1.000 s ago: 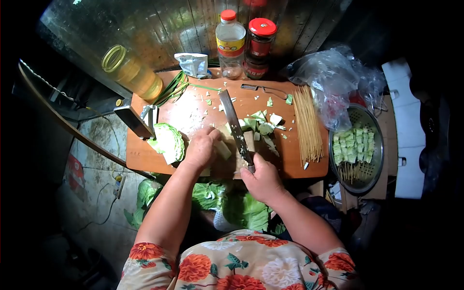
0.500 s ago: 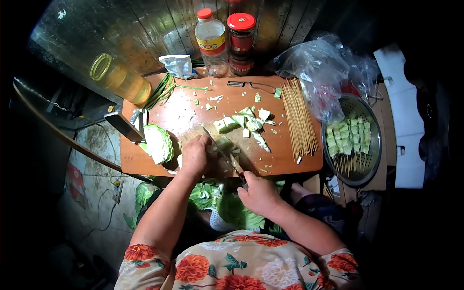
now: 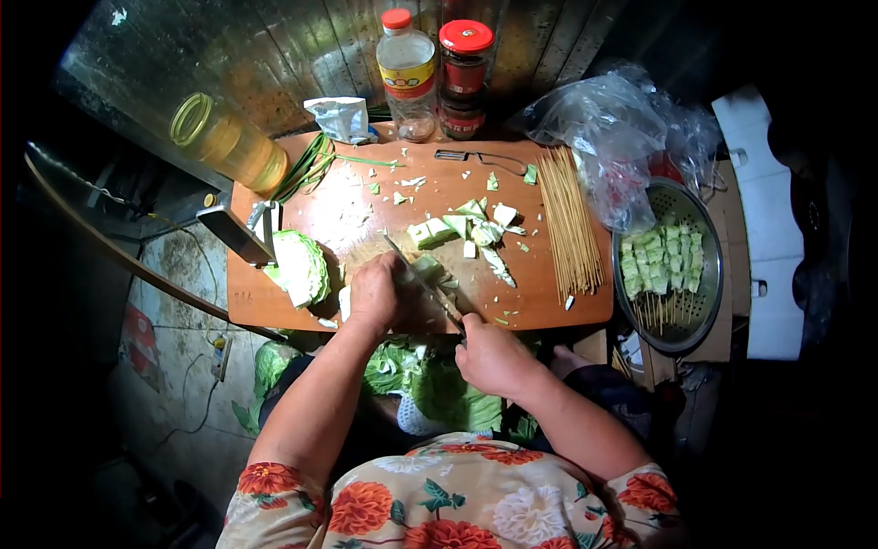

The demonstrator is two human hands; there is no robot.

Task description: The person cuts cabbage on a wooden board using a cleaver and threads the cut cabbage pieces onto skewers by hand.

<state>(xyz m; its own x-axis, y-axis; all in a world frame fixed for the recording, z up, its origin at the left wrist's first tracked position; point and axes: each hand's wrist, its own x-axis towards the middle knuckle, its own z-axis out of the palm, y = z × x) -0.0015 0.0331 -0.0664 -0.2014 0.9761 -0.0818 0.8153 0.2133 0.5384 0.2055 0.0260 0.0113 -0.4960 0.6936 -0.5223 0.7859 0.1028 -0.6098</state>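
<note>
My right hand [image 3: 494, 355] is wrapped round the handle of a knife [image 3: 422, 285], whose blade slants up and left over the wooden board. Beside the blade, my left hand [image 3: 374, 289] has its fingers bent down at the front of the board, on or against cabbage that they mostly hide. Pale green cabbage pieces [image 3: 430, 269] lie close to the blade. Farther back are more cut pieces [image 3: 436, 231]. Left of my left hand sits a cut cabbage portion [image 3: 302, 268].
Wooden skewers [image 3: 572, 224] lie at the board's right. A metal colander [image 3: 718, 274] holds skewered cabbage. Behind stand a bottle [image 3: 406, 87], a red-lidded jar [image 3: 466, 69] and a glass jar of yellow liquid [image 3: 229, 146]. A phone [image 3: 235, 236] stands at the left; a peeler [image 3: 480, 159] lies behind.
The knife has moved away from the cut pieces at the back and down to the left, beside my left hand. The whole view has shifted slightly.
</note>
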